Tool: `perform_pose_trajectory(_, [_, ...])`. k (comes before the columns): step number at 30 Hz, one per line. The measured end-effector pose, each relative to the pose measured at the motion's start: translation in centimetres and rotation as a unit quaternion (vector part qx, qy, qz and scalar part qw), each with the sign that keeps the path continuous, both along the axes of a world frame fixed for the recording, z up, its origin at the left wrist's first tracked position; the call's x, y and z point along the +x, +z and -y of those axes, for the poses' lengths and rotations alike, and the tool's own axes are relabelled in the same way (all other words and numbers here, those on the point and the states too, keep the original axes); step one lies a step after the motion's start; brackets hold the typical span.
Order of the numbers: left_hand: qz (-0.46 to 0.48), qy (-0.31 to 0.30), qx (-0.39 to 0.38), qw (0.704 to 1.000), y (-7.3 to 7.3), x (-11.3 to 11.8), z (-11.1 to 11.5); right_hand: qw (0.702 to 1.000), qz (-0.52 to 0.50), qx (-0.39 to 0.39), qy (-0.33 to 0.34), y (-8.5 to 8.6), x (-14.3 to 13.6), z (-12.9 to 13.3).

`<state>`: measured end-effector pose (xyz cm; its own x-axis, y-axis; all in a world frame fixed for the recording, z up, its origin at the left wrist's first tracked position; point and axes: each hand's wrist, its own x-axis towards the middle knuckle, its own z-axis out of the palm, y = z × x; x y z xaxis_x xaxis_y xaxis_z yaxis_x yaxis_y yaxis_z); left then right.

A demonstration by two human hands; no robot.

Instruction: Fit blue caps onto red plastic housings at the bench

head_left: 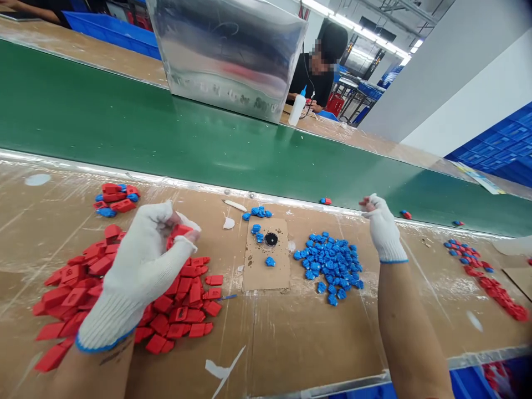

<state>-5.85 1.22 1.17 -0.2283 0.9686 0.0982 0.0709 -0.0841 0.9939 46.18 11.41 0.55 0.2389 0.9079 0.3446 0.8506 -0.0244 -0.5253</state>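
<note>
My left hand [143, 257], in a white glove with bare fingertips, is closed on a red piece [178, 234] above a large pile of red pieces [187, 299]. At the near edge of the green belt, my right hand [383, 227] is raised with its fingertips close together; whether anything is between them is too small to tell. A joined red and blue piece [325, 201] lies on the belt to its left. Between my hands are a pile of blue pieces [332, 266] and a cardboard sheet [266, 274] bearing a small black round dish [271, 239] and a few blue pieces.
A green belt [233, 147] crosses behind the table, with more joined pieces [406, 214] at right. Beyond it stand a metal panel [228, 61], a white bottle [296, 108] and a seated person [310, 77]. Red and blue pieces [118, 198] lie at left.
</note>
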Motion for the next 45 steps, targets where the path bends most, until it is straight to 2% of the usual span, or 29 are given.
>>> perform_pose_trajectory(2, [0.04,0.008,0.008,0.999,0.3,1.8,0.5,0.994,0.05,-0.067,0.073,-0.2,-0.7,2.8])
perform_pose_trajectory(4, [0.091,-0.015,-0.008,0.996,0.2,3.3,0.7,0.969,0.123,-0.157,0.148,-0.7,-2.3,4.2])
perform_pose_trajectory(6, [0.115,-0.027,-0.039,0.992,-0.1,4.3,0.7,0.945,0.165,-0.215,0.184,-1.2,-4.1,4.2])
perform_pose_trajectory(10, [0.097,-0.036,-0.084,0.991,-0.7,5.3,0.4,0.938,0.167,-0.236,0.192,-1.9,-5.9,2.3])
perform_pose_trajectory(15, [0.126,-0.078,-0.073,0.986,-0.6,5.7,0.7,0.956,0.139,-0.184,0.183,-1.4,-5.8,2.2])
perform_pose_trajectory(18, [0.173,-0.105,-0.086,0.976,-0.7,5.9,0.8,0.976,0.103,-0.096,0.166,0.6,-7.4,3.2])
perform_pose_trajectory(20, [0.208,-0.113,-0.092,0.967,-0.9,6.2,0.8,0.977,0.059,-0.01,0.206,2.4,-10.2,3.8])
perform_pose_trajectory(22, [0.24,-0.111,-0.098,0.959,-1.1,6.5,0.8,0.954,0.008,0.075,0.291,4.1,-13.9,4.3])
perform_pose_trajectory(24, [0.264,-0.102,-0.104,0.953,-1.3,6.7,0.6,0.919,-0.01,0.119,0.376,4.9,-17.5,4.7])
perform_pose_trajectory(26, [0.276,-0.087,-0.114,0.95,-1.5,6.8,0.4,0.896,-0.016,0.097,0.433,4.8,-20.0,4.9])
perform_pose_trajectory(28, [0.283,-0.065,-0.13,0.948,-1.6,6.7,0.2,0.885,-0.042,0.054,0.46,3.9,-20.9,5.0])
perform_pose_trajectory(33, [0.311,-0.03,-0.133,0.941,-1.4,6.4,0.0,0.875,-0.089,-0.006,0.475,2.3,-20.1,4.9])
perform_pose_trajectory(39, [0.337,-0.043,-0.121,0.933,-1.6,6.2,-0.2,0.9,-0.053,0.0,0.432,2.4,-20.0,4.8])
perform_pose_trajectory(43, [0.357,-0.036,-0.122,0.925,-2.0,6.1,-0.4,0.906,-0.051,-0.01,0.421,1.6,-20.0,4.8])
perform_pose_trajectory(45, [0.389,-0.029,-0.138,0.91,-2.1,6.0,-0.6,0.91,-0.064,-0.033,0.408,1.0,-20.2,5.0])
